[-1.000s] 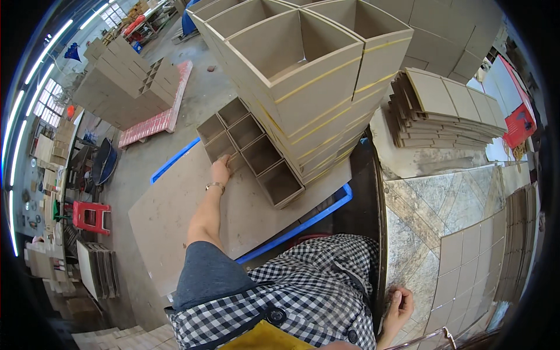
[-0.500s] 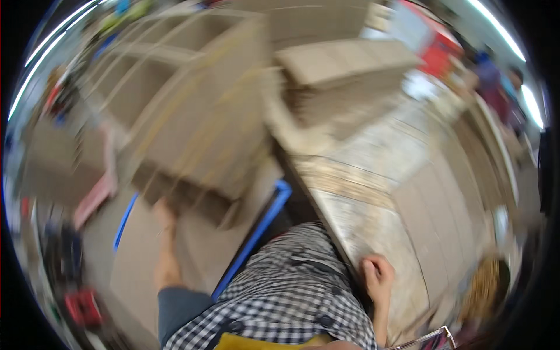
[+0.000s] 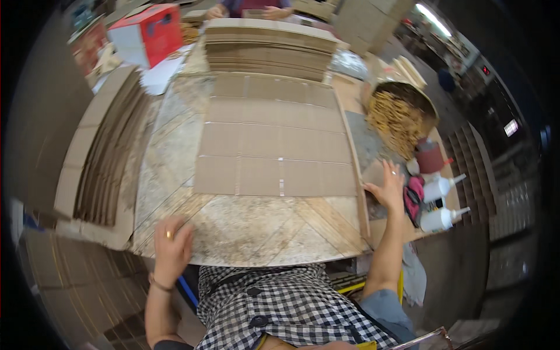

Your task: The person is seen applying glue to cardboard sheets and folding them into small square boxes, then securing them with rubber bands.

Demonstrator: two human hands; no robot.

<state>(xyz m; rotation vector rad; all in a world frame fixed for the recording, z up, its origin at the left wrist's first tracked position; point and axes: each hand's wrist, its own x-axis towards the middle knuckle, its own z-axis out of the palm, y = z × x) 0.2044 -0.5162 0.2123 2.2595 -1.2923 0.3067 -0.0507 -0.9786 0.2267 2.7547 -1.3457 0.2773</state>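
Note:
A flat brown cardboard sheet [image 3: 274,140], marked with a grid of lines, lies on the worn, pale-patterned tabletop [image 3: 233,227] in front of me. At the table's front left edge, my left hand [image 3: 173,245] has loosely curled fingers, slightly blurred, with nothing visible in them. To the right of a narrow wooden strip [image 3: 354,175], my right hand [image 3: 389,188] spreads its fingers at a small brown card piece [image 3: 373,171]. Whether the fingertips press on that piece, I cannot tell. Both hands are apart from the large sheet.
Stacks of folded cardboard stand at the far side [image 3: 268,49] and left [image 3: 99,157]. On the right are a basket of small tan pieces [image 3: 399,116] and white nozzle bottles [image 3: 437,219]. A red-and-white box [image 3: 146,35] sits back left. Another person's hands [image 3: 274,11] show beyond.
The view has swung from the bundled cardboard to the table. My left hand has left that cardboard for the table's edge. My right hand, curled before, now has its fingers spread.

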